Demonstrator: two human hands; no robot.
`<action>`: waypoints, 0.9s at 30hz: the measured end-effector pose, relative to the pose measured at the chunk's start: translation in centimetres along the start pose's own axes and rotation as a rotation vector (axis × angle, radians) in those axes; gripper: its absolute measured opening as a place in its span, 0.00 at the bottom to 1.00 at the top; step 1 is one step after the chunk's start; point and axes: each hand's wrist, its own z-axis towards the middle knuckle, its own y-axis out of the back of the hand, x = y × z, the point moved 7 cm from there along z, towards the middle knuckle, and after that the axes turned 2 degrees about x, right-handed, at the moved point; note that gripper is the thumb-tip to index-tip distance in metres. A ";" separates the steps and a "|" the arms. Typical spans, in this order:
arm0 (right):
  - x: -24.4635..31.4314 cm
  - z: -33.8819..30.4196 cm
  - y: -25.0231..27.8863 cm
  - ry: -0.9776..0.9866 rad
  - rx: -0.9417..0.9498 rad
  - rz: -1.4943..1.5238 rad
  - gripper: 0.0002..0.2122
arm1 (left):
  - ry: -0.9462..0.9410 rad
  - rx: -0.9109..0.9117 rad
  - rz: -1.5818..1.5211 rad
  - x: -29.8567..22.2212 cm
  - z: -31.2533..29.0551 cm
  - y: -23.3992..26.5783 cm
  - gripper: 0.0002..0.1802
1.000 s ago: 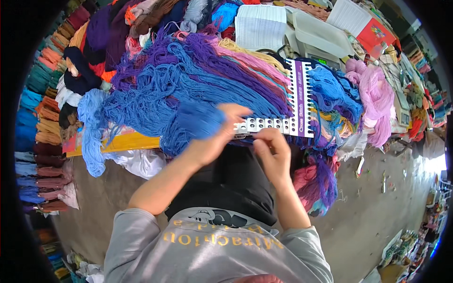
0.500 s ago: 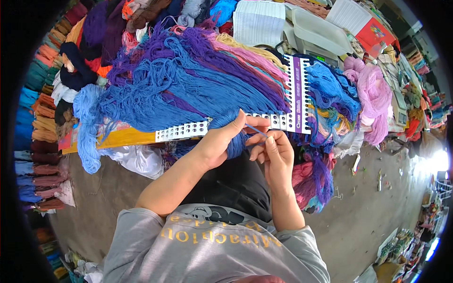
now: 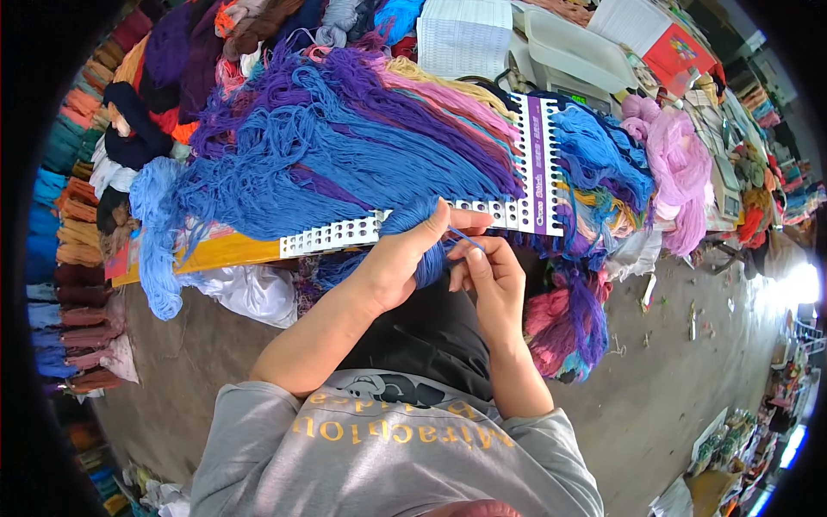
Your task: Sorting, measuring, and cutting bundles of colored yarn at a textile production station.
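Many limp, stringy blue threads [image 3: 319, 185] fan out before you, ending near a flat white card [image 3: 541, 168] with notched edges. At their lower edge your left hand [image 3: 398, 263], one finger stretched rightward, curls partly closed around a rounded blue skein [image 3: 409, 216]; your right hand [image 3: 493, 271], fingers bent inward, pinches a thin, straight strand [image 3: 463, 236].

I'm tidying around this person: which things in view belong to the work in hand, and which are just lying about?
In hand or close by, so likely in use:
blue thread bundle, in the left hand
blue strand, pinched by the right hand
white punched strips

Apparently just lying about:
pink skein
clear plastic tray
red booklet
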 end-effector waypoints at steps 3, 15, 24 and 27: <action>-0.4 -0.1 0.1 0.075 -0.002 -0.334 0.06 | -0.019 0.044 0.066 0.6 0.2 -0.4 0.32; 0.3 -0.6 0.2 0.054 0.027 0.046 0.10 | -0.015 -0.088 -0.068 -0.4 -0.1 2.0 0.32; -1.0 -0.9 0.4 -0.080 0.020 0.068 0.11 | -0.076 -0.200 0.125 -1.9 -0.8 3.1 0.30; -1.0 -0.8 0.1 -0.066 0.042 0.047 0.11 | -0.106 -0.203 0.175 -2.1 -0.8 3.2 0.30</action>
